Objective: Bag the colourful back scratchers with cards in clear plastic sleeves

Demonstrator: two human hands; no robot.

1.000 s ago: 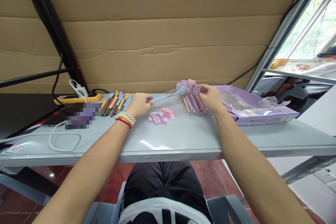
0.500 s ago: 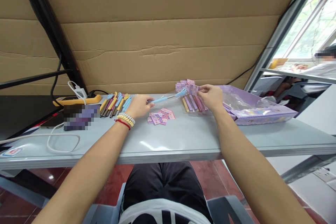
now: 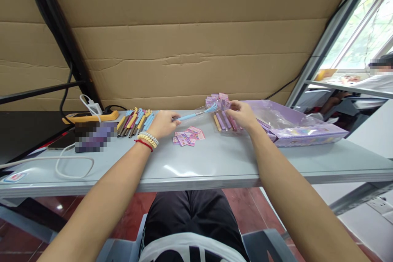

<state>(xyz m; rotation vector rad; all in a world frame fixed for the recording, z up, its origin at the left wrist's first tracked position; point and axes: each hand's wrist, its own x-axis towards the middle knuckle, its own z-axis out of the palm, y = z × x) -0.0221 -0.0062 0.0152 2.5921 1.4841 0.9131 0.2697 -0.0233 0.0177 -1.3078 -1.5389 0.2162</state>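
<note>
My left hand (image 3: 166,123) is closed around the handle end of a light-blue back scratcher (image 3: 190,116), whose clawed head points right. Clear film shows around its shaft. My right hand (image 3: 242,114) pinches a clear plastic sleeve with a purple printed card (image 3: 225,104) beside that head; its fingertips are partly hidden. Beneath lie wrapped back scratchers (image 3: 226,120) with yellow, purple and red handles. Loose pink and purple cards (image 3: 188,136) lie between my hands. Left of my left hand, several unwrapped back scratchers (image 3: 132,122) rest in a row.
An open purple box (image 3: 307,136) with clear plastic inside stands at the right. A phone (image 3: 95,137), a white cable (image 3: 73,177) and a yellow power strip (image 3: 104,116) occupy the left. Cardboard (image 3: 196,41) walls the back of the grey table (image 3: 215,168). Another person sits far right.
My right hand has shifted slightly left, towards the scratcher's head. My left hand and the back scratcher have stayed almost still.
</note>
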